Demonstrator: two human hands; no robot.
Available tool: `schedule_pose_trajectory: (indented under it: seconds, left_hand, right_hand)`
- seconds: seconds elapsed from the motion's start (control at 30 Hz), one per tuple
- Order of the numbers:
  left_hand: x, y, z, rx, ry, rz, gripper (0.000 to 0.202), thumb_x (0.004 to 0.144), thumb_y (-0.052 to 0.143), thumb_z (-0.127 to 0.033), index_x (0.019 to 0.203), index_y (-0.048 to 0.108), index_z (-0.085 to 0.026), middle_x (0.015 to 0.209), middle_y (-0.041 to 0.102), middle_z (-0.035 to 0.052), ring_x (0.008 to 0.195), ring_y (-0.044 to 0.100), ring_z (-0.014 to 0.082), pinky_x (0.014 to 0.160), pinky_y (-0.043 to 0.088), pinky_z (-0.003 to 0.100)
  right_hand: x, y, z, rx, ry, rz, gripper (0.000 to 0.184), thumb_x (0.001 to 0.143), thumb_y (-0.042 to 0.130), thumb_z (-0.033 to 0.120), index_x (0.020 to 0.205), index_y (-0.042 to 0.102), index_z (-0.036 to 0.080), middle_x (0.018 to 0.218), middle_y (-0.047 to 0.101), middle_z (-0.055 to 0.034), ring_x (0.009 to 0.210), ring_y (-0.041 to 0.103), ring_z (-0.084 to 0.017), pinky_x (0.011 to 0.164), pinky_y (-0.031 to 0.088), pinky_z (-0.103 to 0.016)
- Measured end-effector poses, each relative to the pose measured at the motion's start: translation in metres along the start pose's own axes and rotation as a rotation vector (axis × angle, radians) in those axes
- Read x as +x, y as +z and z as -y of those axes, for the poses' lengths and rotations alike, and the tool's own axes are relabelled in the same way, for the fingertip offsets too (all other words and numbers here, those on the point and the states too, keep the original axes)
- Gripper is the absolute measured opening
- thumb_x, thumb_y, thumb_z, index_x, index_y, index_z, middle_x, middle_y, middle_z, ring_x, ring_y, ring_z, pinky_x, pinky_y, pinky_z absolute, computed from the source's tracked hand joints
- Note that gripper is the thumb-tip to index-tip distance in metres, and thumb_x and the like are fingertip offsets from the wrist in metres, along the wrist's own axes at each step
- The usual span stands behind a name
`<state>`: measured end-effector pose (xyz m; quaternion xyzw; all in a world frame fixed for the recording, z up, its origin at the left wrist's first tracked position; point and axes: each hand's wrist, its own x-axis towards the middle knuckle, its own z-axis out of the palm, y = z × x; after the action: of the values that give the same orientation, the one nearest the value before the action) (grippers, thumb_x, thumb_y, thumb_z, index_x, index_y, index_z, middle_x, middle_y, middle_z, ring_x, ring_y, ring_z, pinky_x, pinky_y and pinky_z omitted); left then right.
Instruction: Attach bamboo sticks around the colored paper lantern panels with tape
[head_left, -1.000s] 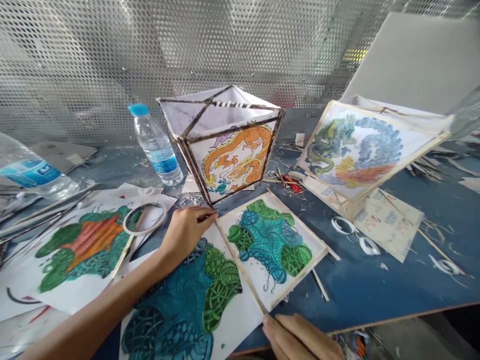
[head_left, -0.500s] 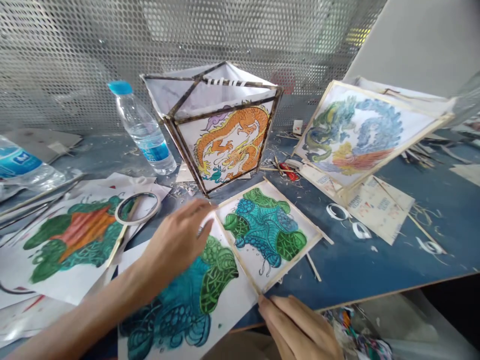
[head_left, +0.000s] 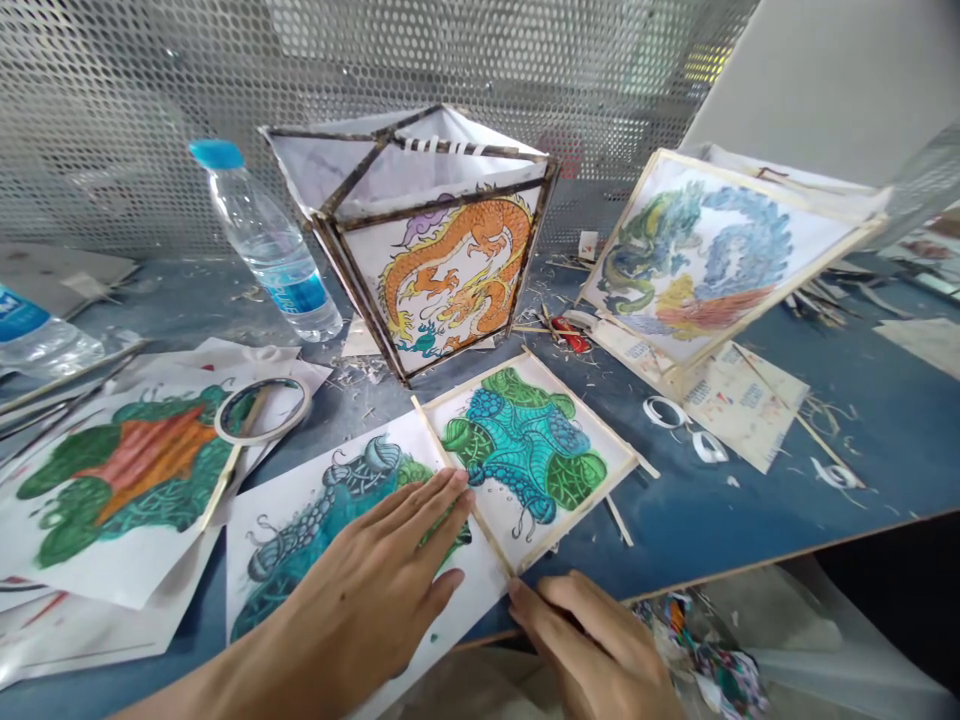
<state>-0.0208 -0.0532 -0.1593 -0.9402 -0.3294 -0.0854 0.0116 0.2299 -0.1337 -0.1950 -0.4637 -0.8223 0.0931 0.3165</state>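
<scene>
One wooden strip [head_left: 493, 542] touches the left hand [head_left: 367, 590] and right hand [head_left: 600, 650]

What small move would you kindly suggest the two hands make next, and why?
I would probably press gently along the thin, pale wooden strip, since the left hand reaches over its middle and the right hand is at its near end.
</scene>
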Motion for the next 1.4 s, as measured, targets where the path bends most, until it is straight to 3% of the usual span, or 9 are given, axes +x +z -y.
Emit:
schedule_pose_trajectory:
  seconds: [0.2, 0.43, 0.53, 0.67, 0.87, 0.97, 1.1, 1.2, 1.4]
  left_hand:
    - [0.002, 0.002, -0.001, 0.072, 0.045, -0.022, 0.057, 0.101, 0.053, -0.029, 0.155, 0.045, -0.012, 0.16, 0.048, 0.0124, 0.145, 0.052, 0.026, 0.113, 0.054, 0.041]
    - [0.003, 0.0, 0.002, 0.003, -0.022, -0.009, 0.05, 0.102, 0.053, -0.031, 0.149, 0.051, -0.016, 0.157, 0.054, 0.0078, 0.141, 0.056, 0.0241, 0.113, 0.054, 0.042]
    - [0.008, -0.002, 0.006, -0.091, -0.076, 0.031, 0.045, 0.101, 0.054, -0.03, 0.144, 0.055, -0.02, 0.153, 0.059, 0.0071, 0.139, 0.058, 0.025, 0.113, 0.054, 0.046]
    - [0.018, -0.01, 0.003, -0.141, -0.116, 0.041, 0.04, 0.097, 0.061, -0.038, 0.134, 0.06, -0.021, 0.141, 0.067, 0.0091, 0.129, 0.063, 0.0299, 0.105, 0.058, 0.052]
    - [0.021, -0.034, -0.035, -0.084, -0.177, -0.069, 0.083, 0.074, 0.081, -0.064, 0.14, 0.055, -0.021, 0.144, 0.063, 0.0127, 0.124, 0.064, 0.0371, 0.099, 0.059, 0.056]
    - [0.019, -0.048, -0.05, 0.038, -0.198, -0.192, 0.063, 0.085, 0.076, -0.038, 0.141, 0.053, -0.021, 0.137, 0.067, 0.0096, 0.119, 0.067, 0.0316, 0.093, 0.061, 0.047]
    - [0.017, -0.062, -0.051, 0.201, -0.203, -0.301, 0.034, 0.094, 0.054, -0.007, 0.124, 0.062, -0.02, 0.114, 0.072, 0.0041, 0.097, 0.071, 0.0222, 0.072, 0.059, 0.035]
    - [0.012, -0.066, -0.049, 0.242, -0.214, -0.387, 0.031, 0.095, 0.05, -0.003, 0.117, 0.065, -0.019, 0.108, 0.073, 0.0034, 0.092, 0.072, 0.0207, 0.071, 0.057, 0.034]
    - [-0.013, -0.054, -0.055, 0.291, -0.193, -0.636, 0.03, 0.094, 0.06, -0.001, 0.121, 0.07, -0.013, 0.111, 0.076, 0.0061, 0.1, 0.073, 0.0207, 0.085, 0.053, 0.032]
  right_hand:
    - [0.003, 0.001, 0.002, -0.008, -0.018, 0.028, 0.025, 0.103, 0.056, 0.014, 0.123, 0.07, 0.015, 0.087, 0.069, -0.0046, 0.077, 0.066, -0.016, 0.078, 0.057, -0.026]
    - [0.019, -0.028, -0.019, -0.016, -0.04, 0.057, 0.032, 0.102, 0.05, 0.012, 0.129, 0.066, 0.017, 0.104, 0.067, -0.0099, 0.093, 0.064, -0.022, 0.083, 0.056, -0.036]
    - [0.036, -0.038, -0.042, -0.156, -0.148, 0.121, 0.029, 0.099, 0.055, 0.009, 0.124, 0.067, 0.017, 0.113, 0.068, -0.0103, 0.108, 0.06, -0.026, 0.094, 0.051, -0.045]
    - [0.057, -0.043, -0.059, -0.203, -0.412, 0.214, 0.017, 0.103, 0.054, 0.012, 0.111, 0.068, 0.016, 0.11, 0.071, -0.006, 0.109, 0.061, -0.023, 0.097, 0.048, -0.041]
    - [0.081, -0.063, -0.049, -0.263, -0.575, 0.12, 0.014, 0.103, 0.054, 0.012, 0.103, 0.069, 0.014, 0.105, 0.073, -0.0059, 0.099, 0.063, -0.021, 0.095, 0.046, -0.041]
    - [0.098, -0.079, -0.038, -0.265, -0.655, 0.055, 0.016, 0.104, 0.054, 0.011, 0.11, 0.069, 0.01, 0.103, 0.074, -0.0082, 0.097, 0.064, -0.021, 0.093, 0.048, -0.038]
    - [0.113, -0.087, -0.028, -0.387, -0.776, -0.018, 0.031, 0.102, 0.056, 0.009, 0.132, 0.062, 0.005, 0.106, 0.075, -0.0116, 0.099, 0.065, -0.023, 0.091, 0.048, -0.039]
    - [0.103, -0.08, -0.028, -0.474, -0.691, -0.029, 0.04, 0.1, 0.06, 0.013, 0.14, 0.059, 0.01, 0.11, 0.074, -0.0102, 0.102, 0.064, -0.025, 0.093, 0.046, -0.041]
    - [0.064, -0.055, -0.04, -0.454, -0.281, -0.164, 0.047, 0.088, 0.053, 0.002, 0.13, 0.068, 0.018, 0.114, 0.073, -0.0093, 0.099, 0.062, -0.028, 0.084, 0.046, -0.041]
